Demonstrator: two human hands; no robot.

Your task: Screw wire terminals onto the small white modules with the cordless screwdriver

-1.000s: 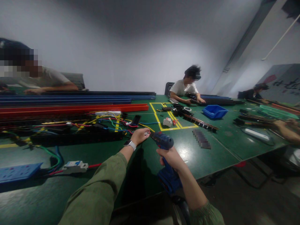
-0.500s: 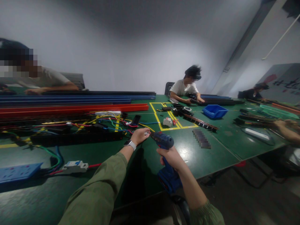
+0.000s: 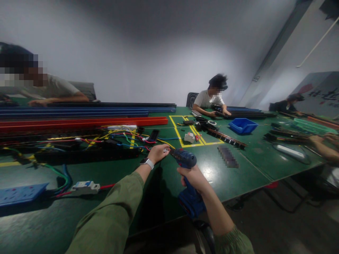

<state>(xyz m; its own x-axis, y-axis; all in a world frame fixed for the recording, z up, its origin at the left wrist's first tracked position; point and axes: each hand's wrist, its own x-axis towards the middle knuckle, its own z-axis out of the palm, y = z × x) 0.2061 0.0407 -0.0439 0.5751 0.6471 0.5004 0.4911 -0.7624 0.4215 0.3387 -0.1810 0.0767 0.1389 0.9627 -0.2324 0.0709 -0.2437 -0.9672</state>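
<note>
My right hand (image 3: 192,176) is wrapped round the grip of a blue cordless drill (image 3: 188,158), its nose pointing left. The drill's tip meets the fingertips of my left hand (image 3: 158,153). Those fingers are pinched on a small pale piece (image 3: 166,150), mostly hidden and too small to name. A yellow wire (image 3: 165,142) runs close behind that hand. Left of it lies a long black strip (image 3: 87,155) with tangled coloured wires (image 3: 127,135) over and behind it.
A circuit breaker (image 3: 85,187) on red wire and a blue socket strip (image 3: 22,197) lie at the left front. Red channel (image 3: 87,122) and blue bars stretch behind. A blue bin (image 3: 243,126), a white breaker (image 3: 189,137) and a blurred flat object (image 3: 227,157) sit rightward. Several co-workers sit around.
</note>
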